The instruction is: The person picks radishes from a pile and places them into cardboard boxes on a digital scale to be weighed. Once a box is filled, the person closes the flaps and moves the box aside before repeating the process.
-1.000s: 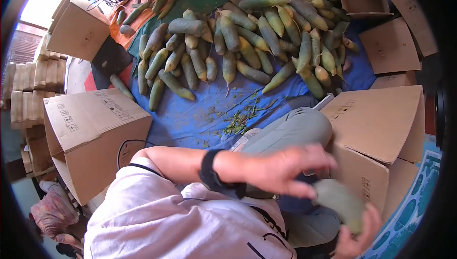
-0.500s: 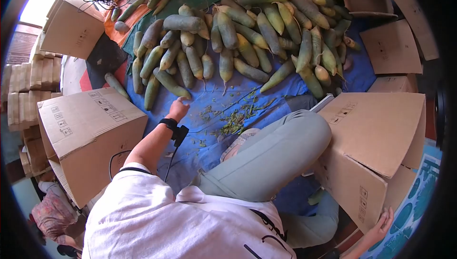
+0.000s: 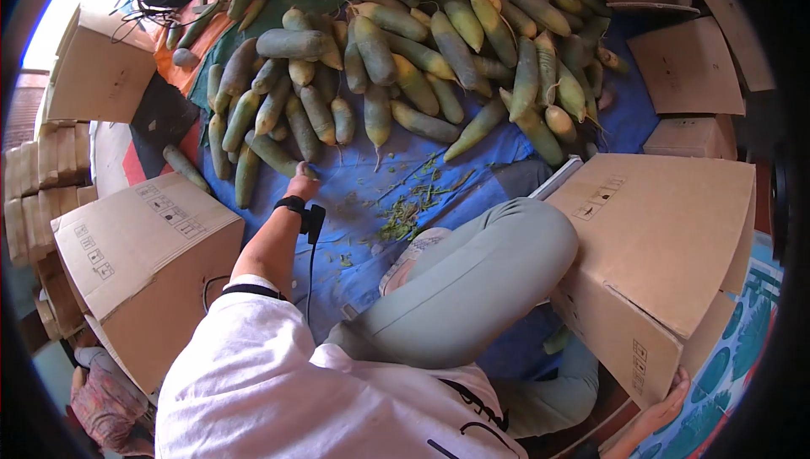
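Note:
My left hand, with a black strap and device at the wrist, is at the lower end of a green radish at the near edge of the heap. Its fingers are closed around that end, partly hidden by the back of the hand. More long green radishes are piled on the blue sheet. Low on the right, my right hand lies against the lower edge of an open cardboard box, its fingers partly behind the cardboard.
Another cardboard box stands to the left. Leaf scraps lie on the sheet near my bent leg. Further boxes are at the right back. One person is at lower left, another at the top.
The view has shifted a little to the right. My left hand has reached the radish's end and closed on it. At the top, another person's hand has come into view.

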The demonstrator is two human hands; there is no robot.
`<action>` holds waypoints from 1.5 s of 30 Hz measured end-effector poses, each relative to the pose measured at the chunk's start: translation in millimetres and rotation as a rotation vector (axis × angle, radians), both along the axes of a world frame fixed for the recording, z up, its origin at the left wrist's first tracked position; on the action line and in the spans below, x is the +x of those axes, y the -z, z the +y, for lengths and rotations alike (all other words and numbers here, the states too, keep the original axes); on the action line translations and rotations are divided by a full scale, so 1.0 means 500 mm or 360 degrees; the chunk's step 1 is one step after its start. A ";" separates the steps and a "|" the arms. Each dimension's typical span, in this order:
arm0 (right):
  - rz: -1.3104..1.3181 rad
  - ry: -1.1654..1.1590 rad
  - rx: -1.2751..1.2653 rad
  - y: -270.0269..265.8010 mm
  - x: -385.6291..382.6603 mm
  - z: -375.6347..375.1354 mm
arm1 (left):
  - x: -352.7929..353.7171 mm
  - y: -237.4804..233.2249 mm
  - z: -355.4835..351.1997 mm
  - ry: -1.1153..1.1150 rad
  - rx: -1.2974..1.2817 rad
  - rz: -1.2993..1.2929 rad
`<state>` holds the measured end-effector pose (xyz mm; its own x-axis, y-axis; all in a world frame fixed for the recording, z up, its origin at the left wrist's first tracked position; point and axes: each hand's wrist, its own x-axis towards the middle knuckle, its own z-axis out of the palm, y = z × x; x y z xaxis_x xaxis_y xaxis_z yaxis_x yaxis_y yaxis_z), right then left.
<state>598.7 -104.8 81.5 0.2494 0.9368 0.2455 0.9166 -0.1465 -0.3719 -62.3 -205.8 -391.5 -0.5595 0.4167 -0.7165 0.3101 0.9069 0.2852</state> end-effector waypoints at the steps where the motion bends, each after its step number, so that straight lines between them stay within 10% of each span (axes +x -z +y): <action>1: -0.0016 0.0002 0.0006 0.000 -0.001 0.002 | 0.000 0.006 0.001 0.0010 -0.0001 -0.0007; 15: 0.0057 0.0031 0.0008 0.009 0.025 0.002 | 0.059 -0.046 -0.058 0.0101 -0.0026 0.0266; 23: 0.0074 0.0119 0.0024 0.012 0.033 0.001 | 0.198 -0.111 -0.166 0.0545 -0.0062 -0.0358; 29: 0.0044 0.0134 0.0004 0.006 -0.019 0.003 | 0.172 -0.094 -0.092 -0.0015 0.0257 0.0510; 34: -0.0107 0.0032 -0.0014 0.008 -0.021 -0.003 | 0.156 -0.057 -0.031 -0.0555 0.0149 -0.0296; 45: 0.0002 0.0099 0.0111 0.017 -0.055 0.001 | 0.187 -0.153 0.031 0.0031 0.0284 -0.0501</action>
<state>571.4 -104.1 73.0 0.3072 0.8999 0.3095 0.9060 -0.1771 -0.3844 31.0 -190.3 -315.1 -0.3138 0.5593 -0.7673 0.1990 0.8289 0.5228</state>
